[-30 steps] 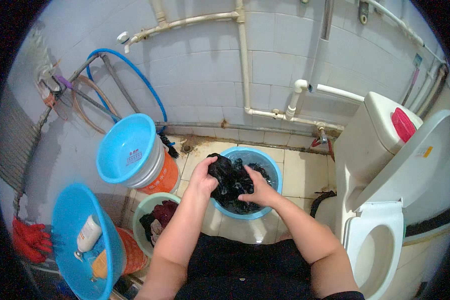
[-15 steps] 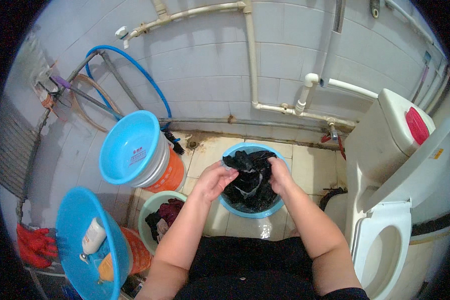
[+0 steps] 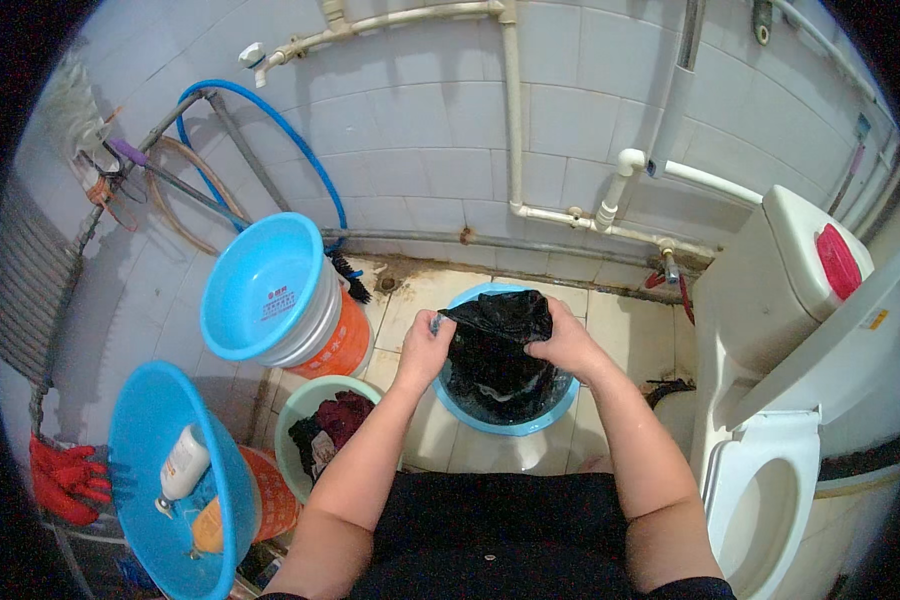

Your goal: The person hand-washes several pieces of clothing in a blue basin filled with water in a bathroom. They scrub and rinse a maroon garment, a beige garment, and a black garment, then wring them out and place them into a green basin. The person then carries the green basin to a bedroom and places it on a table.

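Cloth (image 3: 498, 325), black and creased, is stretched out over a blue basin (image 3: 513, 430) on the tiled floor (image 3: 625, 330). The left hand (image 3: 426, 347) has its grip closed on one corner; the right hand (image 3: 570, 347) grips the opposite side, thumb in front. A pale green tub (image 3: 284, 440) with clothes (image 3: 342, 418) stands to the left.

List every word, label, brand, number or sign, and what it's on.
Red print, upper blue basin: too small to read.
Pale print, orange-banded bucket beneath: blurred.
Pale marks, lower orange bucket: blurred.
Small print, white bottle: unreadable.
Orange sticker, raised toilet lid: too small.
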`<action>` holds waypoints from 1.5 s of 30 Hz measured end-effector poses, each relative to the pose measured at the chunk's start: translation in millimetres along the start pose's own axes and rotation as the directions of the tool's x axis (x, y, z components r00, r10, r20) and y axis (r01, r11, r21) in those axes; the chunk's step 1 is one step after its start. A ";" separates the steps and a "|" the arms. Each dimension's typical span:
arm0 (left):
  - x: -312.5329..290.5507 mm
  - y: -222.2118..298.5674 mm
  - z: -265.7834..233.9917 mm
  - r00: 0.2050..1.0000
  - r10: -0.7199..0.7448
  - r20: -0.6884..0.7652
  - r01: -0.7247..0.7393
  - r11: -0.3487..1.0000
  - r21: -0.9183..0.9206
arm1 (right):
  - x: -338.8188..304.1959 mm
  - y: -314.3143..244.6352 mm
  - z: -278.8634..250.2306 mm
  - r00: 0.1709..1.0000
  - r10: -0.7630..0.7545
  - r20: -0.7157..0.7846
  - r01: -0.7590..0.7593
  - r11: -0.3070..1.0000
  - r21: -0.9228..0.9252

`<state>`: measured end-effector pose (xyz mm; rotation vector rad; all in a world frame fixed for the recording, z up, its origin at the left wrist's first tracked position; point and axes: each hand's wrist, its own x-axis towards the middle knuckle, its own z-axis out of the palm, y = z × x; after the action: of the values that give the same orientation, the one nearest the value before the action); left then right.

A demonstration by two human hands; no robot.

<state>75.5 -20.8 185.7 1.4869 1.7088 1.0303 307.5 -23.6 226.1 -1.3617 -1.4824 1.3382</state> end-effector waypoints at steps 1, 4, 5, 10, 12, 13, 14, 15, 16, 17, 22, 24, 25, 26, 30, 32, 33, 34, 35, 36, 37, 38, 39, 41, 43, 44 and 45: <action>-2.8 5.8 2.2 0.999 0.050 -0.017 -0.051 0.998 -0.023 | -0.5 3.0 3.0 0.992 -0.067 -0.107 0.041 0.972 -0.232; -14.1 36.3 6.8 0.984 0.144 -0.101 -0.148 0.988 -0.037 | 0.7 3.9 -1.1 0.982 -0.101 -0.159 0.003 0.853 -0.522; -11.6 37.6 1.8 0.990 0.135 -0.036 -0.131 0.987 0.088 | -1.9 -7.2 -3.0 0.989 -0.065 -0.133 -0.026 0.808 -0.588; -5.2 25.4 9.6 0.948 0.316 0.038 -0.314 0.948 -0.052 | -0.4 8.9 0.1 0.807 -0.559 -0.190 0.183 0.542 -0.820; -4.3 22.9 10.4 0.969 0.241 0.050 -0.233 0.964 -0.127 | -3.3 2.3 2.8 0.762 -0.633 -0.138 0.265 0.499 -0.825; -1.9 20.6 9.5 0.989 0.132 0.073 -0.116 0.975 -0.190 | -4.3 -1.7 3.9 0.736 -0.668 -0.111 0.306 0.473 -0.826; 0.1 20.5 8.4 0.994 0.023 0.102 0.003 0.968 -0.250 | -2.7 -1.4 1.8 0.795 -0.600 -0.091 0.338 0.562 -0.755; 0.8 22.5 7.7 0.994 0.003 0.110 0.038 0.927 -0.373 | -0.7 -0.7 -2.0 0.846 -0.530 -0.060 0.357 0.646 -0.675; 0.8 21.9 8.7 0.989 0.050 0.137 0.000 0.940 -0.342 | 0.5 -0.4 -4.7 0.888 -0.459 -0.022 0.359 0.725 -0.588; 0.7 20.2 9.9 0.982 0.095 0.164 -0.040 0.950 -0.311 | 1.4 3.8 -2.6 0.903 -0.429 -0.012 0.356 0.763 -0.540; -11.7 41.1 6.8 0.883 0.313 0.349 -0.237 0.940 -0.243 | -5.6 9.0 16.8 0.879 -0.444 0.174 0.476 0.784 -0.398; -10.0 47.6 0.0 0.843 0.350 0.409 -0.256 0.929 -0.268 | -4.2 4.6 16.0 0.870 -0.418 0.261 0.491 0.766 -0.414; -7.9 48.2 -2.5 0.826 0.366 0.429 -0.273 0.925 -0.265 | -2.0 7.9 14.5 0.898 -0.334 0.287 0.431 0.799 -0.420; -6.3 49.2 -4.3 0.808 0.382 0.448 -0.290 0.921 -0.262 | -0.3 9.1 13.7 0.917 -0.247 0.313 0.368 0.826 -0.427; -3.7 59.7 -8.2 0.852 0.351 0.388 -0.298 0.935 -0.192 | 7.0 13.7 4.7 0.956 -0.283 -0.080 0.271 0.953 -0.133; -1.8 52.9 -13.5 0.865 0.337 0.372 -0.364 0.932 0.002 | 0.9 -7.0 0.6 0.978 -0.154 -0.142 0.156 0.988 0.005; -1.0 44.2 -11.7 0.854 0.307 0.419 -0.341 0.940 0.006 | -4.7 -17.7 1.2 0.968 -0.191 -0.163 0.200 0.979 0.042; -2.7 40.4 -8.8 0.859 0.300 0.415 -0.317 0.948 -0.030 | -7.8 -25.0 1.6 0.957 -0.224 -0.186 0.242 0.968 0.075; -5.4 38.0 -4.8 0.863 0.293 0.412 -0.292 0.954 -0.066 | -6.7 -25.2 1.6 0.940 -0.245 -0.237 0.274 0.956 0.100; -6.9 34.4 -1.1 0.867 0.285 0.409 -0.267 0.958 -0.102 | -5.5 -25.0 1.0 0.921 -0.262 -0.287 0.308 0.943 0.125; -5.5 26.4 3.5 0.863 0.349 0.365 -0.351 0.934 -0.063 | -5.6 -26.0 -0.7 0.899 -0.278 -0.339 0.341 0.929 0.144; -3.4 12.7 7.7 0.877 0.282 0.389 -0.286 0.957 -0.050 | -1.8 -23.3 -5.6 0.908 -0.222 -0.355 0.312 0.924 0.220; -1.3 -4.7 12.6 0.885 0.214 0.413 -0.219 0.975 -0.036 | -2.5 -24.8 -10.7 0.914 -0.197 -0.354 0.306 0.910 0.282; -0.7 -30.6 25.4 0.839 0.126 0.529 -0.167 0.986 0.030 | -2.9 -27.2 -15.2 0.916 -0.137 -0.377 0.295 0.868 0.401; -6.5 -45.2 35.3 0.722 0.065 0.688 -0.211 0.969 0.130 | -6.7 -30.9 -19.7 0.916 -0.137 -0.377 0.306 0.845 0.439; -12.4 -49.7 40.9 0.734 0.095 0.673 -0.237 0.964 0.123 | -9.2 -33.4 -22.2 0.917 -0.136 -0.375 0.311 0.832 0.459; -19.0 -52.4 48.8 0.744 0.125 0.657 -0.264 0.958 0.117 | -11.1 -36.0 -25.1 0.925 -0.137 -0.354 0.305 0.824 0.478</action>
<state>95.1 -35.1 115.6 1.9034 1.1882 0.3454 325.0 -25.6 267.8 -0.9452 -0.9319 1.1967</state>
